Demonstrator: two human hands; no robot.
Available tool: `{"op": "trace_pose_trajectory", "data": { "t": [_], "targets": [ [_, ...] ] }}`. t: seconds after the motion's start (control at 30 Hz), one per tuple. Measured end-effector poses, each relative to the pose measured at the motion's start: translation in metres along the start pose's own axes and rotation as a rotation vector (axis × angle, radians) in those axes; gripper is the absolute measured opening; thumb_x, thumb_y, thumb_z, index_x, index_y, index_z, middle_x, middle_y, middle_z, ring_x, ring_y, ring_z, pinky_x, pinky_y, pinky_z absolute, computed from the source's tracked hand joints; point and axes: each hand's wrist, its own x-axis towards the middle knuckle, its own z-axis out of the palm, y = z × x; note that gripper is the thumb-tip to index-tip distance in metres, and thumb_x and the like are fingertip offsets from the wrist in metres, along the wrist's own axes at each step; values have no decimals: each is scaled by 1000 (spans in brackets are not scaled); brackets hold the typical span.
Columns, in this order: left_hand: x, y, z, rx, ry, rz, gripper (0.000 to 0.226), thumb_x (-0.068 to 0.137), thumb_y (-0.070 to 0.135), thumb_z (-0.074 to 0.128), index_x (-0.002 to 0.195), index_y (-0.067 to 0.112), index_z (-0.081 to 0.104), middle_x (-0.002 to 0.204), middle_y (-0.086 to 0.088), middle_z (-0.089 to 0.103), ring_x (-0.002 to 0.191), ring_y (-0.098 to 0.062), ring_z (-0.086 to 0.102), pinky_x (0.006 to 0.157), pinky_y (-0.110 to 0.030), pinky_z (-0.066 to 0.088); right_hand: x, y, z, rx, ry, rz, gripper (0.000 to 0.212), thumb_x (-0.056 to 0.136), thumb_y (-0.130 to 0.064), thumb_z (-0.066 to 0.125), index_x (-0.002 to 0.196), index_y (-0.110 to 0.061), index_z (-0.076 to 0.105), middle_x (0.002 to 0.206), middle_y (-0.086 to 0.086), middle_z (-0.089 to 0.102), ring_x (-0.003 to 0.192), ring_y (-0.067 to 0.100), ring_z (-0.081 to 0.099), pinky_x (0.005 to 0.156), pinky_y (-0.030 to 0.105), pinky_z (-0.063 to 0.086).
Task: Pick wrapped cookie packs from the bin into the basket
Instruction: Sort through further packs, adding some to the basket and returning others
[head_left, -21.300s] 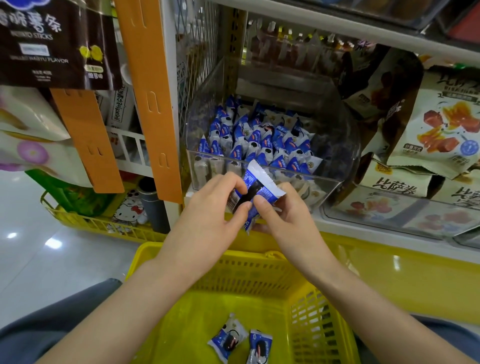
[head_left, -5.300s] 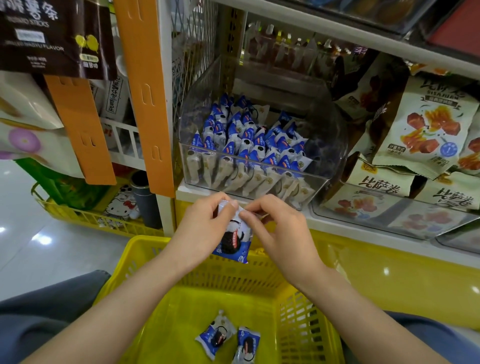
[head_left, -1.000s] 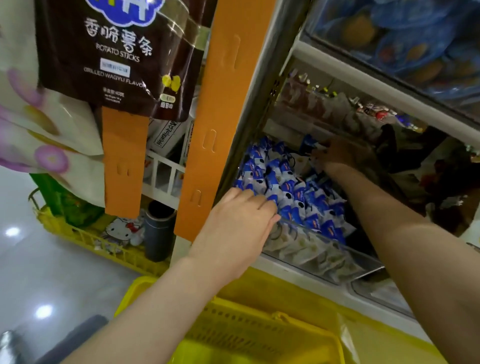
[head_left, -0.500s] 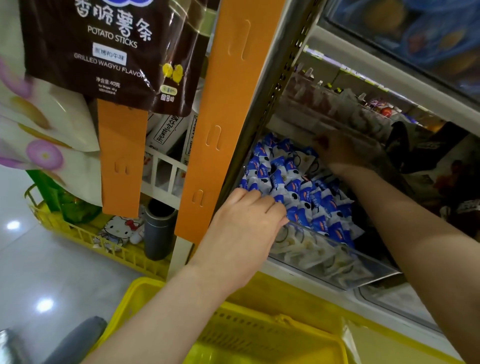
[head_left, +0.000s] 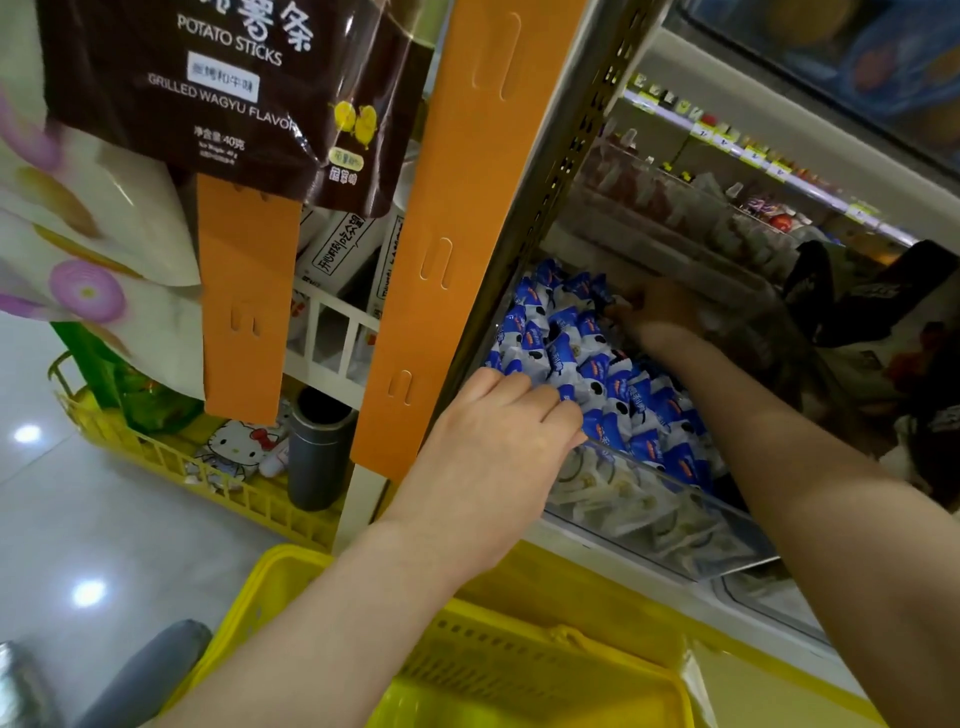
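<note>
Blue-white cookie packs piled in clear bin on shelf. Left hand laid on packs at bin's front-left corner, fingers pressed together, nearly straight. Right hand sunk among packs at bin's back, shadowed; finger state cannot be told. Yellow basket seen below bin's front wall.

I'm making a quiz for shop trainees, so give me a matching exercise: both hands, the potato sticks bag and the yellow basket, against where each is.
1 left hand
2 right hand
3 potato sticks bag
4 yellow basket

A far back of the clear bin
B hanging at upper left
C front edge of the bin
D bottom of view, nearest the camera

Pairs: 1-C, 2-A, 3-B, 4-D
</note>
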Motion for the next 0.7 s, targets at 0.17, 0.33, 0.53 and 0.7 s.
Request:
{"op": "trace_pose_trajectory", "data": {
  "t": [0.17,0.33,0.53,0.7],
  "targets": [
    [0,0,1,-4,3,6,29,91,23,36,85,17,65,77,3,65,73,-17,58,74,-31,46,-6,3,-6,27,-122,-35,15,92,-28,54,101,-18,60,97,3,61,79,14,57,80,35,47],
    [0,0,1,-1,8,7,24,89,22,42,83,17,65,75,2,65,72,-18,59,73,-32,47,-3,15,-15,-62,152,30,27,93,-29,51,109,-10,60,113,15,61,101,30,57,90,42,46],
    [0,0,1,-5,12,9,27,89,22,40,84,17,65,76,2,65,72,-17,59,73,-31,46,-5,15,-13,87,17,38,27,94,-27,50,113,-11,61,118,13,61,105,28,56,87,34,41],
    [0,0,3,0,26,16,26,90,21,39,84,17,65,76,2,65,72,-17,58,72,-31,45,-10,12,-24,58,-42,20,29,99,-28,37,108,-13,59,117,15,57,100,29,55,89,39,42]
  ]
}}
